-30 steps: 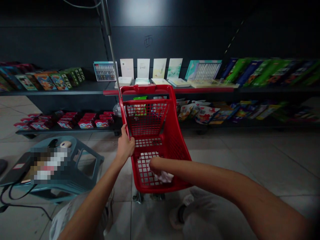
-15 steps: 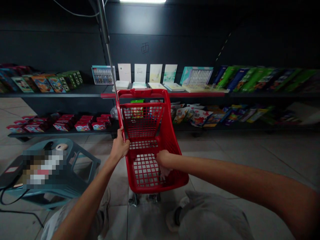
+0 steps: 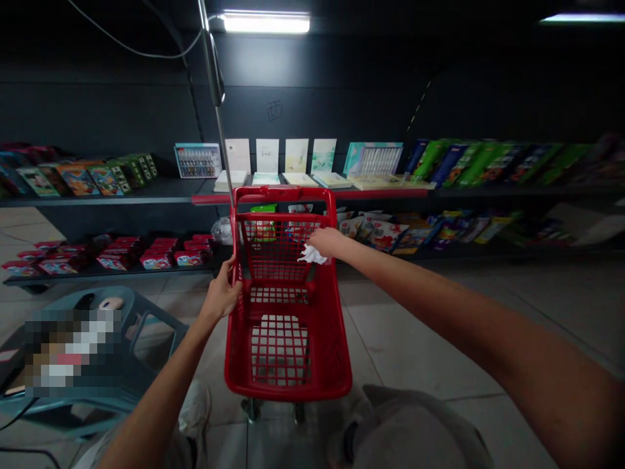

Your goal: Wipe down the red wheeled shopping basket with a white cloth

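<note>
A red plastic shopping cart (image 3: 336, 345) stands in front of me, its basket open toward my legs. My left hand (image 3: 223, 291) grips the left rim of the cart, fingers wrapped over the edge. In my right hand (image 3: 326, 242) is a crumpled white tissue (image 3: 312, 255), held near the upper right part of the basket, close to the grid back wall. The fingers are closed around the tissue and partly hidden. A thin metal pole (image 3: 222, 137) rises from the cart's left side.
A blue-grey plastic stool (image 3: 151, 326) with a pixelated item and cables stands at left. Behind the cart, a dark shelf (image 3: 166, 189) holds booklets, marker sets and boxes. Green and blue snack bags (image 3: 469, 163) stand at right; red boxes (image 3: 161, 254) line the lower shelf.
My right hand has lifted the tissue from low in the basket's right side up toward its back. My left hand keeps its hold on the rim. The view has tilted slightly upward.
</note>
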`<state>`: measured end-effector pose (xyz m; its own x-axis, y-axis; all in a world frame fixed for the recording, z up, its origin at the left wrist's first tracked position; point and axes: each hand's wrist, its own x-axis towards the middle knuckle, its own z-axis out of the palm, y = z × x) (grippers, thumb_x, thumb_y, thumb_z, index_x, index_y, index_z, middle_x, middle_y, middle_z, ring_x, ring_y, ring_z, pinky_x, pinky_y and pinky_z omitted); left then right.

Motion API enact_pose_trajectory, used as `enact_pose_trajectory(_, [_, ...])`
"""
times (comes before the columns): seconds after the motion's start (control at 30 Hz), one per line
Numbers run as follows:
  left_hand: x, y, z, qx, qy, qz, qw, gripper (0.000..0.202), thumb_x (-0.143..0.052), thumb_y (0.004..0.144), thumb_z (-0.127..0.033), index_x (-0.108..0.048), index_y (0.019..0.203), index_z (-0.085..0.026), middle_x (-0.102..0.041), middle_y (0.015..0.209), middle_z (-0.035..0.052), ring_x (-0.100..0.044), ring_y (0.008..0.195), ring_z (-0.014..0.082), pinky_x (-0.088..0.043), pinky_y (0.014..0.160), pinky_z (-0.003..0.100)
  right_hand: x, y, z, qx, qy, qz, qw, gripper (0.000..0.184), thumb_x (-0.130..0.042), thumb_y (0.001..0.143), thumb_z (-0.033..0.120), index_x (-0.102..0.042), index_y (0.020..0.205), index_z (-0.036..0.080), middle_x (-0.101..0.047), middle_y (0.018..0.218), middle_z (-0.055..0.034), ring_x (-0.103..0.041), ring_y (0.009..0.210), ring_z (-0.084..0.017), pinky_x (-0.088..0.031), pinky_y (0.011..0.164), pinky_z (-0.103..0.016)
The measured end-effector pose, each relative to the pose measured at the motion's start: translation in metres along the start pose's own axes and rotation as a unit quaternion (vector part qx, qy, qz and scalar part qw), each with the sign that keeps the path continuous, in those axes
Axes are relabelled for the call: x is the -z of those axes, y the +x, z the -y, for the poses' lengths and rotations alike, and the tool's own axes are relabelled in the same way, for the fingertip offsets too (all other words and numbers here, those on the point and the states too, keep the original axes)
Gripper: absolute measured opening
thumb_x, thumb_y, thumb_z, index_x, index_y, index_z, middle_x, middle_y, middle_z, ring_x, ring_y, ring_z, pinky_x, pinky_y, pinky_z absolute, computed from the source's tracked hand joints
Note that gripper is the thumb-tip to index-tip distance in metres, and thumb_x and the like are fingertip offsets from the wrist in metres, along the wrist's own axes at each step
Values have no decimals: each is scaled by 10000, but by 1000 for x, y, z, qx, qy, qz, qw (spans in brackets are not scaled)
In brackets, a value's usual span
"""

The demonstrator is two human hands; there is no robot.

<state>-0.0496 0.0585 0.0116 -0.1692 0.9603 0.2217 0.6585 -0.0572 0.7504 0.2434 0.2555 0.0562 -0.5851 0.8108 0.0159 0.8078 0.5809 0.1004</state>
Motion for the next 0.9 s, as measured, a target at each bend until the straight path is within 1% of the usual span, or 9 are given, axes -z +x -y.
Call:
enact_pose_trajectory(0.17, [11, -11, -29, -28, 177, -124, 976, 451, -434, 962, -292, -553, 1396, -268, -592, 1453, 87, -603, 1267, 277, -486, 1028, 405, 2, -22, 2, 27, -70, 26, 997, 323, -589, 863, 196, -690, 1168, 231, -691, 1208, -113, -663, 1073, -261, -480, 868, -336])
enact_pose_trajectory(0.23, [6, -33, -52, -69, 177, -123, 974, 409, -407, 981, -295, -578, 1350, -247, -599, 1440, 88, -581, 1291, 254, -474, 1047, 377, 5, -29, 7, 13, -67, 13, 998, 316, -552, 883, 185, -690, 1164, 224, -688, 1216, -111, -658, 1095, -251, -477, 873, -314])
enact_pose_trajectory(0.3, [-11, -64, -78, -93, 164, -70, 980, 385, -373, 1004, -338, -604, 1299, -252, -663, 1336, 88, -633, 1199, 227, -484, 1024, 346, 7, -33, 11, 0, -62, 4, 998, 316, -526, 893, 168, -694, 1156, 215, -682, 1228, -109, -657, 1095, -239, -474, 873, -294])
enact_pose_trajectory(0.43, [-65, -130, -112, -122, 189, 153, 962, 544, -370, 989, -531, -530, 1399, -212, -656, 1328, 160, -656, 1156, 299, -526, 919, 416, 9, -40, 14, -33, -33, -47, 998, 322, -481, 914, 157, -692, 1153, 200, -672, 1194, -110, -667, 1031, -236, -481, 869, -293])
enact_pose_trajectory(0.5, [-87, -146, -113, -102, 222, 207, 947, 630, -375, 978, -549, -444, 1465, -155, -679, 1256, 217, -698, 1051, 336, -535, 843, 442, 7, -46, 15, -47, 4, -107, 993, 347, -460, 915, 134, -674, 1181, 196, -653, 1188, -109, -653, 1035, -225, -477, 902, -284])
enact_pose_trajectory(0.57, [-96, -149, -104, -97, 264, 237, 930, 539, -323, 1004, -413, -426, 1458, -141, -726, 1102, 213, -733, 900, 311, -533, 783, 419, 3, -54, 16, -60, 56, -187, 979, 407, -456, 891, 98, -629, 1248, 187, -608, 1233, -111, -622, 1087, -214, -468, 955, -273])
enact_pose_trajectory(0.67, [-91, -138, -86, -130, 300, 247, 912, 485, -297, 1002, -317, -415, 1438, -140, -751, 929, 155, -738, 818, 296, -534, 762, 409, -11, -70, 13, -74, 144, -320, 934, 522, -459, 818, 39, -569, 1309, 175, -526, 1297, -123, -555, 1194, -224, -438, 1057, -305])
enact_pose_trajectory(0.77, [-77, -125, -72, -159, 319, 230, 906, 452, -305, 1003, -323, -442, 1401, -160, -757, 913, 125, -737, 813, 300, -539, 746, 411, -38, -83, 3, -111, 229, -439, 862, 556, -472, 749, 24, -569, 1272, 185, -499, 1271, -124, -519, 1234, -253, -428, 1098, -377])
enact_pose_trajectory(0.9, [-63, -112, -63, -177, 348, 201, 898, 391, -311, 1008, -331, -518, 1310, -193, -758, 913, 121, -736, 838, 302, -535, 770, 419, -85, -88, -2, -197, 316, -437, 819, 510, -540, 707, 96, -563, 1211, 174, -502, 1185, -121, -565, 1127, -270, -459, 1070, -425])
